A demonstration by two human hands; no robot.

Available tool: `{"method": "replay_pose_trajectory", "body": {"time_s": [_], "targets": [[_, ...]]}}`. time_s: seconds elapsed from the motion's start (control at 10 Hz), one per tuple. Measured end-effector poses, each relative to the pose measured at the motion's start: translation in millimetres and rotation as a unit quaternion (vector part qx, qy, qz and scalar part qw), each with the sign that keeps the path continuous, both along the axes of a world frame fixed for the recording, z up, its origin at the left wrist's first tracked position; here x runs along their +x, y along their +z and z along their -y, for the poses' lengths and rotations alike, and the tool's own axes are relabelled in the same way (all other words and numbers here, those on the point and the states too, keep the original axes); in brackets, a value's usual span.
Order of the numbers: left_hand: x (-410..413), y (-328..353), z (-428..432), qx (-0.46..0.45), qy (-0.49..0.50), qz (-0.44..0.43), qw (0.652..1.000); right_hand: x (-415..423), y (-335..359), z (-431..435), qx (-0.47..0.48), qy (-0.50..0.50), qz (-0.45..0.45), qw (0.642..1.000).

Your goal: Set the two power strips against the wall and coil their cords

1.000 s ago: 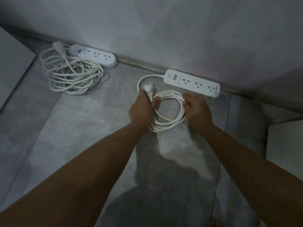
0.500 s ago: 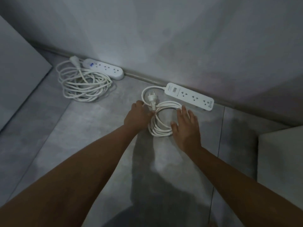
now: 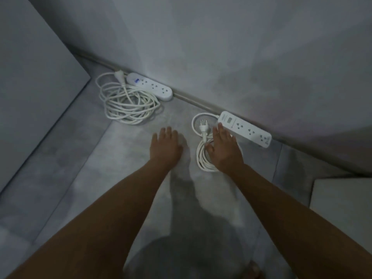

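Note:
Two white power strips lie along the base of the grey wall. The left power strip (image 3: 150, 86) has its long cord (image 3: 128, 105) lying in a loose coil in front of it. The right power strip (image 3: 244, 128) has a tighter coil of cord (image 3: 201, 156) on the floor, with the plug (image 3: 203, 126) resting at the coil's far end. My right hand (image 3: 224, 150) is flat, fingers spread, over that coil, and holds nothing. My left hand (image 3: 166, 146) hovers open over bare floor, to the left of the coil.
The grey tiled floor (image 3: 80, 178) meets the wall at a skirting strip (image 3: 193, 99). A grey panel (image 3: 30, 77) stands along the left. A pale block (image 3: 342, 202) sits at the right edge. My shadow falls between my arms.
Both hands have let go of the right cord; the left has drawn away to the left, the right rests flat over the coil. The camera has pulled back and up.

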State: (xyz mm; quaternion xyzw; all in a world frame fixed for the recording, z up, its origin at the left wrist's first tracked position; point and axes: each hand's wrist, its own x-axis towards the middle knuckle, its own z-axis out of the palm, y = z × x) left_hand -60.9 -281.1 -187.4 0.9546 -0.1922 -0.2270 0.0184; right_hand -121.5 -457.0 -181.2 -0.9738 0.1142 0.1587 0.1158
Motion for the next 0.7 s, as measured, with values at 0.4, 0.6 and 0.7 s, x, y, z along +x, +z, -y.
{"method": "replay_pose_trajectory", "body": {"time_s": [0.4, 0.6, 0.7], "targets": [[-7.4, 240.2, -66.4, 0.025, 0.09, -0.033, 0.995, 10.8, 226.4, -75.6, 0.005, 0.122, -0.119, 0.985], [6.5, 369.9, -93.5, 0.016, 0.12, -0.005, 0.993, 43.0, 359.8, -119.0, 0.017, 0.146, -0.081, 0.986], [12.3, 424.5, -112.0, 0.002, 0.156, 0.022, 0.987, 51.1, 417.3, -140.5, 0.017, 0.172, -0.072, 0.982]]}}
